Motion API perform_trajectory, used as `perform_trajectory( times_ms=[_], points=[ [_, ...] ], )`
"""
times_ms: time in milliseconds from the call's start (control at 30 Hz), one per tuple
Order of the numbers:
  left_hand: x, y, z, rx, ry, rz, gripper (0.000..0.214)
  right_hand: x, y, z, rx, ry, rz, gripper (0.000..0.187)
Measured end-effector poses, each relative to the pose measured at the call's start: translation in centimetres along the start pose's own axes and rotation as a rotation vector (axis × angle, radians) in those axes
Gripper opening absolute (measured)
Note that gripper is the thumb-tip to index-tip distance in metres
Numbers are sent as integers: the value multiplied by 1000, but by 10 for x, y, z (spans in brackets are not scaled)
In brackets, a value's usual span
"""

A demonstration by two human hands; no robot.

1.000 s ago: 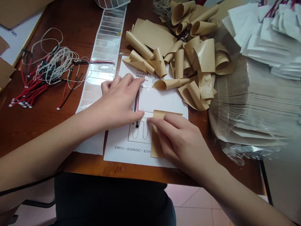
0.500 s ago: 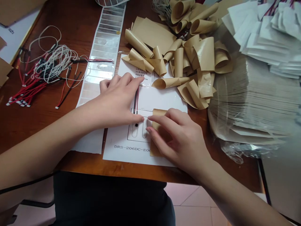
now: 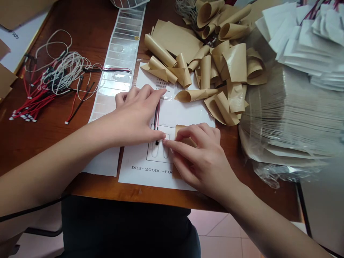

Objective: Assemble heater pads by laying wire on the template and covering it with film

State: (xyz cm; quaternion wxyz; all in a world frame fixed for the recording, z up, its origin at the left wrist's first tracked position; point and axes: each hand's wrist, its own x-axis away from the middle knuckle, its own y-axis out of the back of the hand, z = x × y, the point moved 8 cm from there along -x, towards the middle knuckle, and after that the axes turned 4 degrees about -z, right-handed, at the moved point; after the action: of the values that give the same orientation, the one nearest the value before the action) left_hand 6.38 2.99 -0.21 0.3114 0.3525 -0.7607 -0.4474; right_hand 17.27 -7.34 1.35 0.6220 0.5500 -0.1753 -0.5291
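My left hand lies with its fingers spread over a wire lead with red and black strands, its thumb stretched above the small black end. Under both hands is a white sheet with a printed outline and the text "DRS-206DC-E0…". A thin pale wire runs in loops within that outline. My right hand has its index fingertip beside my left thumb, near the pale wire, the other fingers apart from it. Partly covered by my right hand, a brown paper piece lies on the sheet.
Curled brown papers are heaped behind my hands. At left lies a tangle of white, red and black wires. A strip of clear labels runs back. Plastic-wrapped stacked sheets and white packets stand at right.
My right hand's index fingertip has moved slightly left and down, and its other fingers have curled more. My left hand stays in place on the sheet.
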Motion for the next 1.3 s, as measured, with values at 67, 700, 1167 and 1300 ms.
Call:
perform_trajectory(
  times_ms=[67,700,1167,1300],
  points=[
    [0,1,2,7,-3,22,88,-1,0,0,-5,-9,-2,17],
    [15,-9,-7,-131,-131,135,116,-4,-2,-2,-58,-44,11,14],
    [14,-5,-5,-117,-107,212,112,-1,2,-8,-47,-97,-59,20],
    [11,0,-2,-72,-91,224,105,0,0,-11,-4,-110,-62,18]
  ],
)
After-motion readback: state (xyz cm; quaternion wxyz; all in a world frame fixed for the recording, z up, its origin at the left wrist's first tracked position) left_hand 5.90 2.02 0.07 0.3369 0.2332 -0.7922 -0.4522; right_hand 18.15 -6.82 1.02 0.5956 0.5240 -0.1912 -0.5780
